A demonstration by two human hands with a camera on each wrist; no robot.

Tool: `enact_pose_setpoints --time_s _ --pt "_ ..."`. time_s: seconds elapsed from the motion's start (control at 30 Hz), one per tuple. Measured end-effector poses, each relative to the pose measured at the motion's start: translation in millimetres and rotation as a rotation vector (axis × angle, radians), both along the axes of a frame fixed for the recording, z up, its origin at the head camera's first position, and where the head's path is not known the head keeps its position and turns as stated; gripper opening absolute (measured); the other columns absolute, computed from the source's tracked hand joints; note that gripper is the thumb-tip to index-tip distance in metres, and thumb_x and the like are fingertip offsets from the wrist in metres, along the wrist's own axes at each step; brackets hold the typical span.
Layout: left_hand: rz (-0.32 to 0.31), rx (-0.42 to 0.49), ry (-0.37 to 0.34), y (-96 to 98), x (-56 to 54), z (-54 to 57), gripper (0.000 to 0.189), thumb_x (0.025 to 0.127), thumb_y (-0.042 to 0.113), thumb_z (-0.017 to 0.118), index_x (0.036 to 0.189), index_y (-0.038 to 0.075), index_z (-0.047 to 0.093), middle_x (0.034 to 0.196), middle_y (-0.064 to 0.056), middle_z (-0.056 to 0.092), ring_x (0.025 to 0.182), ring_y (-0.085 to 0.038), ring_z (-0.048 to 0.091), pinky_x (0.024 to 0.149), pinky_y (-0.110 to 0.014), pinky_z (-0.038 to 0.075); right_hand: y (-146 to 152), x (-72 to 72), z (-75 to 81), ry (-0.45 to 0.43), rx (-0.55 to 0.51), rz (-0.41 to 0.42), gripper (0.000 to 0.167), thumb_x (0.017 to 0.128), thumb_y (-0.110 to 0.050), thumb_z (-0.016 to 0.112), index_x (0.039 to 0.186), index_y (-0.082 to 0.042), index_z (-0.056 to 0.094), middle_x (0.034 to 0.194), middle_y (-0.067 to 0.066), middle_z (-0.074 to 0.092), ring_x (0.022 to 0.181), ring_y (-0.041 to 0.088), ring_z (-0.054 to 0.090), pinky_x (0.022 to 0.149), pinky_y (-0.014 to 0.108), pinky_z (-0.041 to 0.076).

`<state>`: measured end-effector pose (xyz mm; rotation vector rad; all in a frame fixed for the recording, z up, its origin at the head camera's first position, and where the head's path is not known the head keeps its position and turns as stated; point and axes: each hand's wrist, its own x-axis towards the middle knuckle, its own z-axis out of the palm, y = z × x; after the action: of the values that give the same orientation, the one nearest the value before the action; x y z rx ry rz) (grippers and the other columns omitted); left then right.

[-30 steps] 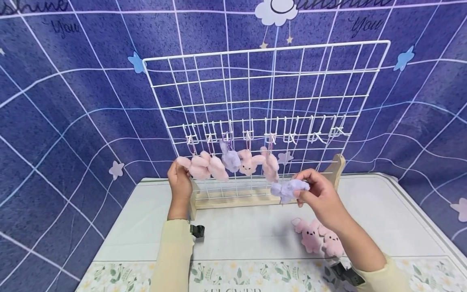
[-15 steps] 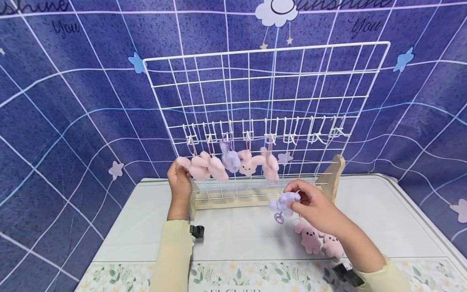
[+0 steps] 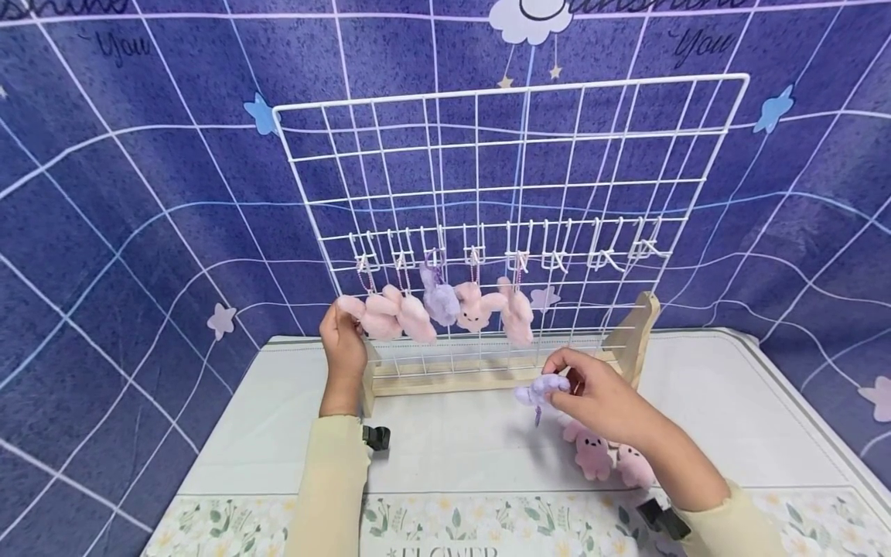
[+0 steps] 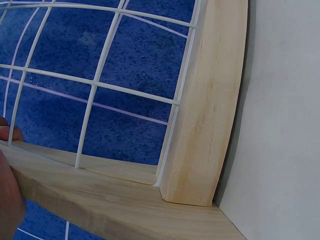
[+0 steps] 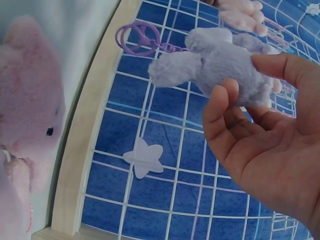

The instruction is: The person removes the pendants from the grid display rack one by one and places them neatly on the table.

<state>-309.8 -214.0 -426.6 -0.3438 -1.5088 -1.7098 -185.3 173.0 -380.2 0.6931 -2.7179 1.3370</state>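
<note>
My right hand (image 3: 605,398) pinches a purple plush bunny keychain (image 3: 541,389) between thumb and fingers, low in front of the rack. In the right wrist view its purple key ring (image 5: 137,39) and clip dangle from the ear end of the fluffy body. A white wire grid rack (image 3: 476,186) stands on a wooden base (image 3: 445,381). At its left side, my left hand (image 3: 344,348) grips the wooden side post (image 4: 75,195); in the left wrist view the thumb and a fingertip show around it. Pink plush bunnies (image 3: 473,309) and one purple plush bunny (image 3: 440,298) hang from hooks.
Several white hooks (image 3: 602,259) continue along the rack to the right. Pink plush bunnies (image 3: 593,456) lie on the white tabletop (image 3: 445,449), partly under my right forearm. Behind the rack hangs a blue patterned cloth (image 3: 174,155).
My right hand has lowered slightly and turned the purple plush bunny keychain, moving a little left; its ring now hangs below. The left hand stays on the post.
</note>
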Motion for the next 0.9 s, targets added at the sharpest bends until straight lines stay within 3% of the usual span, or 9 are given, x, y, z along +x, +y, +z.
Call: enact_pose_setpoints --time_s 0.37,0.57,0.9 --pt "-0.044 0.019 0.019 -0.8 -0.2 -1.2 0.032 0.112 0.025 0.049 0.084 0.024 0.064 0.070 0.009 0.049 0.060 -0.001 0.041 0.053 -0.013 0.035 1 -2.2 -7.6 -0.057 0.099 -0.009 0.014 0.092 -0.009 0.069 0.103 -0.015 0.063 0.078 -0.001 0.055 0.066 0.012 0.050 0.056 0.025 0.044" --pt "-0.031 0.010 0.019 -0.8 -0.4 -0.9 0.031 0.111 0.035 0.052 0.084 0.025 0.064 0.070 0.009 0.049 0.060 0.000 0.042 0.053 -0.012 0.036 1 -5.3 -13.1 -0.109 0.128 -0.004 0.015 0.092 -0.010 0.066 0.105 -0.014 0.062 0.077 -0.001 0.054 0.067 0.013 0.050 0.056 0.025 0.044" --pt "-0.032 0.027 0.002 1.1 0.7 0.5 0.035 0.113 0.019 0.046 0.083 0.026 0.063 0.070 0.015 0.049 0.060 0.005 0.042 0.054 -0.010 0.035 6 -11.3 -27.9 -0.175 0.108 0.066 0.022 0.095 -0.008 0.074 0.112 -0.009 0.061 0.083 0.002 0.062 0.066 0.012 0.059 0.055 0.026 0.052"
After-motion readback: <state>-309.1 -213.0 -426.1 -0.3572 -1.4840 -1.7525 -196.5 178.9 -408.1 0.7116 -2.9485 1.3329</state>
